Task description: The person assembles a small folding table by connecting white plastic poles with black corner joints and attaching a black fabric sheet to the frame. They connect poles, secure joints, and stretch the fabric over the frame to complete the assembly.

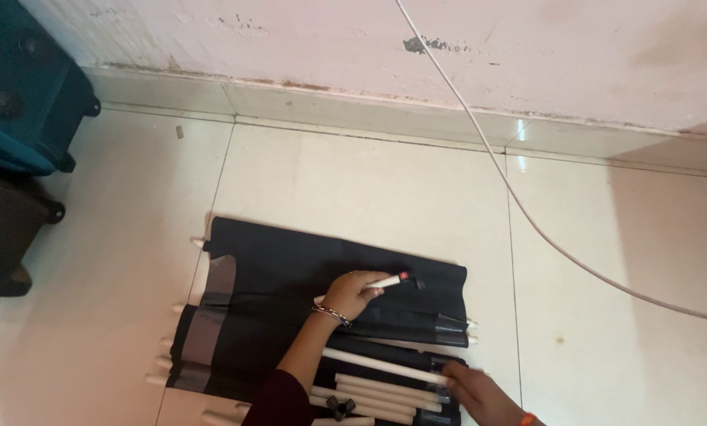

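Observation:
A folded black fabric sheet with grey panels lies on the tiled floor, with white tube ends sticking out along its left side. My left hand, a bracelet on its wrist, rests on the fabric and grips a short white rod with a red tip. My right hand holds the right end of a long white tube that lies across the fabric's lower part. Several more white tubes and a small black connector lie just below it.
A teal suitcase and a dark suitcase stand at the left. A white cable runs from the wall diagonally across the floor to the right. The pink wall and its baseboard run across the top.

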